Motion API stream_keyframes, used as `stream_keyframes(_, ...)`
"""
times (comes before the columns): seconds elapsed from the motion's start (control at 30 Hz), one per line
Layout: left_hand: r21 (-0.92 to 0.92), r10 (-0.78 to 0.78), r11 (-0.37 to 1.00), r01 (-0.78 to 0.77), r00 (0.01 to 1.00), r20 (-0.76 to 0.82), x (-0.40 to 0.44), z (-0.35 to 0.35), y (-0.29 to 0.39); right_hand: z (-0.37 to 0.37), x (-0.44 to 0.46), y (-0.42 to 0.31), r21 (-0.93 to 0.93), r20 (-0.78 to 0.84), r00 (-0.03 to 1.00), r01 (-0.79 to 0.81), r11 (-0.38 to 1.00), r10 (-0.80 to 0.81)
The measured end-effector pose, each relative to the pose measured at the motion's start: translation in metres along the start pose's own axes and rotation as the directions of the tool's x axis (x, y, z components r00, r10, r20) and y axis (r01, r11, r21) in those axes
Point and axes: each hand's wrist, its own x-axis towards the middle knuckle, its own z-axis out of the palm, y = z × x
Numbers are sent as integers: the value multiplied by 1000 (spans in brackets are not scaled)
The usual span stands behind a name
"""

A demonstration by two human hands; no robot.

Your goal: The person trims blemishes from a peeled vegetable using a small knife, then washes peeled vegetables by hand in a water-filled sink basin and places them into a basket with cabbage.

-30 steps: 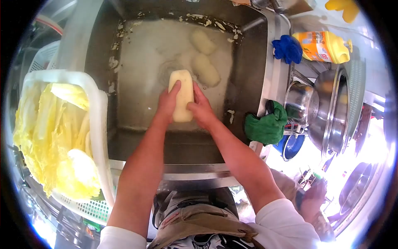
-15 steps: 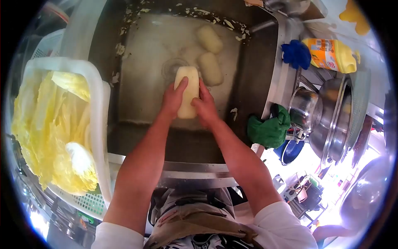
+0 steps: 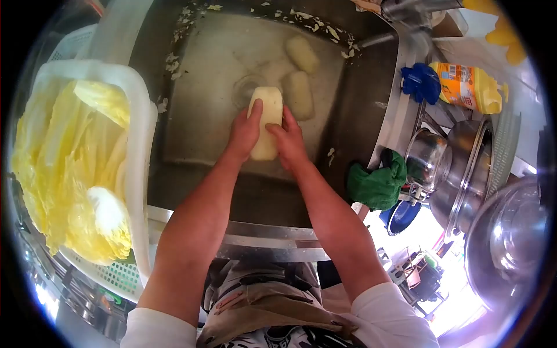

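Note:
A pale yellow, peeled oblong vegetable [image 3: 266,124] is held upright in the view above the near part of a metal sink [image 3: 278,200]. My left hand [image 3: 245,129] grips its left side, thumb lying on top. Around its lower right side closes my right hand [image 3: 288,139], its thumb also on the top face. Two similar pale pieces, one farther away [image 3: 303,54] and one nearer [image 3: 298,94], lie in the water on the sink floor, close to the drain [image 3: 248,90].
At left stands a white basket [image 3: 138,133] of yellow cabbage leaves [image 3: 69,174]. Right of the sink are a green cloth [image 3: 377,182], a blue cloth [image 3: 420,82], a yellow bottle [image 3: 471,87], metal bowls [image 3: 464,168] and a large bowl [image 3: 507,243]. Scraps cling to the sink's edges.
The view has shifted, so the sink contents appear farther right and higher. Both hands keep their hold on the vegetable. The large bowl at right has come further into view.

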Motion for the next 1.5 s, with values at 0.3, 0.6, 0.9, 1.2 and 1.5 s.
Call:
stream_keyframes(0.3,66,12,998,-11,1000,-11,-2,2,2,-6,1,5,37,-5,1000,-1,999,1)
stream_keyframes(0.6,75,15,997,-13,1000,-19,-7,3,6,-5,-1,4,69,-20,1000,-20,997,22)
stream_keyframes(0.9,164,59,985,-53,998,-30,0,2,2,-6,2,4,82,28,999,36,996,-39)
stream_keyframes(1.2,150,33,988,-25,998,-54,4,-2,-3,-1,4,7,45,-5,999,38,998,-38)
stream_keyframes(1.5,127,19,992,-10,997,-71,0,5,-2,-1,-4,-1,107,-42,999,10,994,-6)
